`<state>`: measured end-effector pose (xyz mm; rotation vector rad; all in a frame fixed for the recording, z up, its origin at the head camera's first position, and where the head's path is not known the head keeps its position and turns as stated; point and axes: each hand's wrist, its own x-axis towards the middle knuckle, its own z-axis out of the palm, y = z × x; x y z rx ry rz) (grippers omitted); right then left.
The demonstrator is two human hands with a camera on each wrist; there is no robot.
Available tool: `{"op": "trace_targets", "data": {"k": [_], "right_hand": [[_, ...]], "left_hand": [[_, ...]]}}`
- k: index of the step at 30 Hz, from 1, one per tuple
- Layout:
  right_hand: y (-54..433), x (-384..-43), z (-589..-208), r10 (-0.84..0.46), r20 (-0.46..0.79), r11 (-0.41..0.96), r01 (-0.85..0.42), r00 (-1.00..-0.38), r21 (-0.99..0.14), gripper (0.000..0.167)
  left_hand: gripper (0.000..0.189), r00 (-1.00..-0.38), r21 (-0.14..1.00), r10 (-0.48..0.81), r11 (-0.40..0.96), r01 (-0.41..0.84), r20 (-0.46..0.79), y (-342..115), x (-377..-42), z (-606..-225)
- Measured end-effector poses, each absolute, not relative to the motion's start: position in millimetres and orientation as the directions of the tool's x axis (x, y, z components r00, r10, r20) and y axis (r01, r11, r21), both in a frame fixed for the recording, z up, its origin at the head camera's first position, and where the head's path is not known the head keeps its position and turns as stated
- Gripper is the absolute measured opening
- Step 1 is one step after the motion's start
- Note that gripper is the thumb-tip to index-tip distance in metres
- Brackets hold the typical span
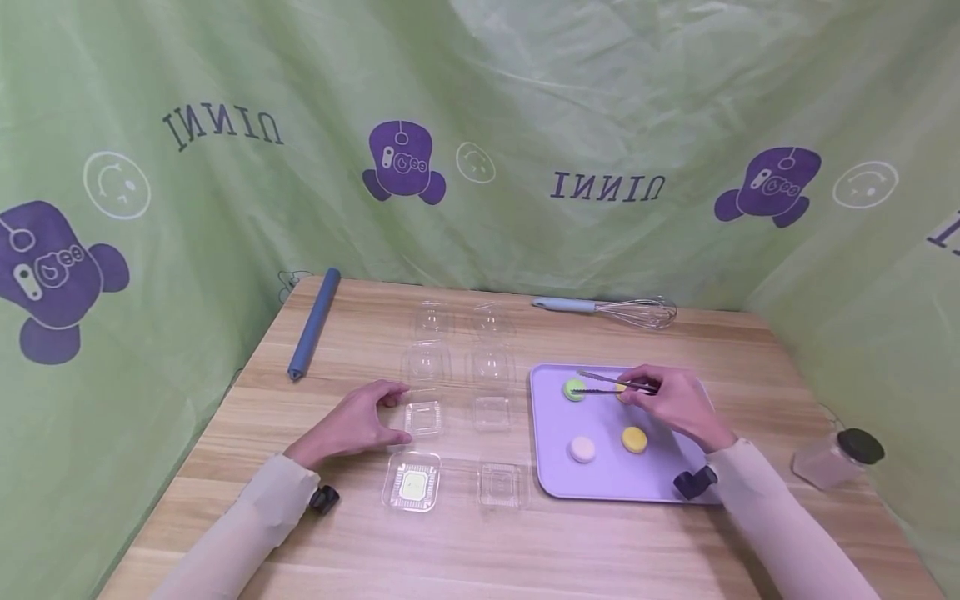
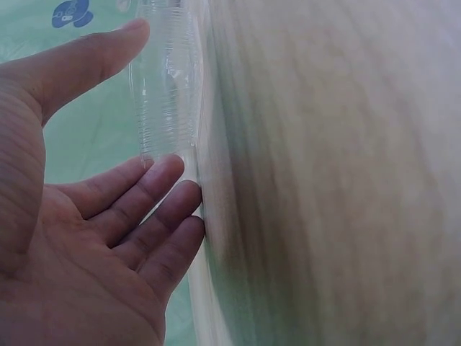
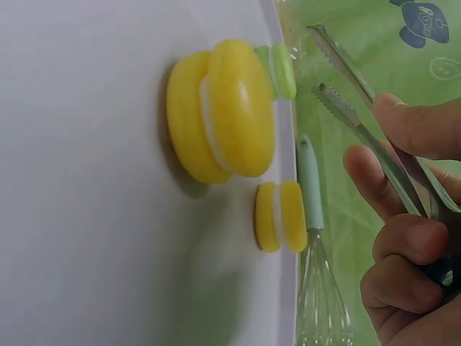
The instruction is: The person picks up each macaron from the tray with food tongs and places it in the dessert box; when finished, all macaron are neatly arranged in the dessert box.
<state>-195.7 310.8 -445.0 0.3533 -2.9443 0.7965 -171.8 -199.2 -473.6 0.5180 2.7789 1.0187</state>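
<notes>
My left hand [image 1: 360, 421] is beside a small clear plastic container [image 1: 423, 418], thumb and fingers spread apart at its sides. The left wrist view shows those fingers nearly straight, with the clear plastic wall [image 2: 169, 86] past the fingertips. Over the lilac tray [image 1: 551, 479], my right hand [image 1: 678, 404] grips metal tongs [image 3: 382, 155] with serrated tips held apart. In the head view the tips overlap a green macaron [image 1: 575, 389]. A pink macaron [image 1: 582, 449] and a yellow macaron [image 1: 634, 440] lie nearer me; another yellow macaron [image 3: 281, 216] is partly hidden by the right hand in the head view.
More clear containers stand in two columns left of the tray; a front one [image 1: 390, 492] has something pale yellow-green inside. A blue rod [image 1: 315, 325] lies at the left, a whisk [image 1: 566, 305] at the back. A dark-lidded jar [image 1: 821, 462] is at the right.
</notes>
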Motion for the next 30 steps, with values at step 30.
{"op": "trace_targets", "data": {"k": [30], "right_hand": [[303.0,-201.4,-461.8,-0.23,0.079,0.818,-0.236,-0.97,-0.524,0.018]], "left_hand": [[0.08,-0.923,0.631,0.385,0.712,0.308,0.017,-198.4,-171.6,-470.3]]}}
